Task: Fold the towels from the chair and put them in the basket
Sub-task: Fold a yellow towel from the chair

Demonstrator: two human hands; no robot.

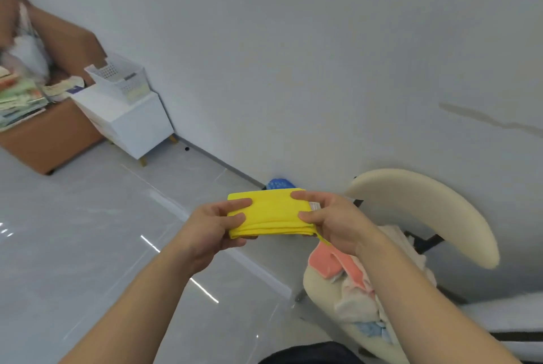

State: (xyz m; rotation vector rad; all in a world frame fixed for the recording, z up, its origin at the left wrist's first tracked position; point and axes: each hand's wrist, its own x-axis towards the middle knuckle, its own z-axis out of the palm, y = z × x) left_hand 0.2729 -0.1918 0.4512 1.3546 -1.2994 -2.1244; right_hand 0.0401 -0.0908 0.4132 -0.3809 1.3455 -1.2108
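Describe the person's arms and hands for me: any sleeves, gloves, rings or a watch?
Both are bare. The left hand and right hand wear no gloves, and no rings show on the visible fingers. The left forearm and right forearm are uncovered down to the frame edge, with no sleeve, watch or wristband in view.

Folded towel (270, 212): plain bright yellow.
Towel label (314, 205): white; print too small to tell.
Chair (426, 207): cream shell, black frame, near right.
Pile on chair: coral pink towel (326, 260), white towel (352, 305), pale blue towel (370, 328).
Basket (117, 75): white, sides patterned with grids of small holes, far left.
Cabinet (132, 122): white, wood-tan legs.
Box (50, 140): plain tan-brown, far left.
Floor (88, 231): glossy pale grey tile, faint marbling.
Wall (293, 40): off-white, one greyish streak at right.
Bundle (279, 183): blue with paler speckles, far, at the wall's foot.
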